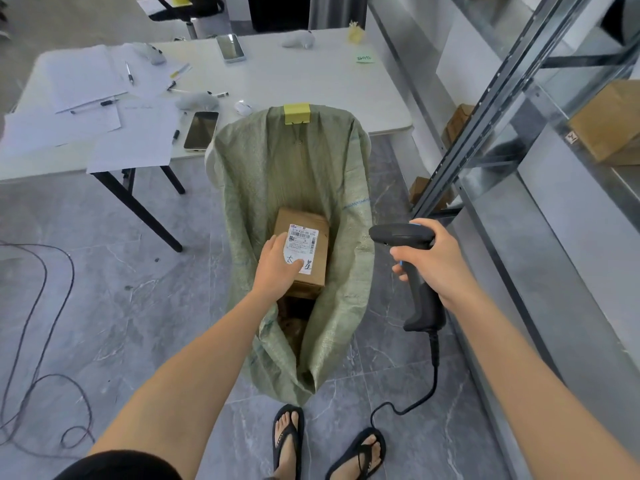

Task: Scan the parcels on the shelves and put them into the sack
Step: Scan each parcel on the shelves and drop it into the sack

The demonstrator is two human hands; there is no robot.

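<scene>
A white table is set on a grey tiled floor. Sheets of paper are spread over its left part, with pens scattered among them. One phone is laid near the front edge, and a second phone near the far edge. A green sticky note is seen at the right. A dark cable is looped on the floor.

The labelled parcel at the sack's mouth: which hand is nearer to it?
Left. The left hand grips the parcel, thumb on its label; the right hand is off to its right, outside the sack, holding the scanner.
</scene>
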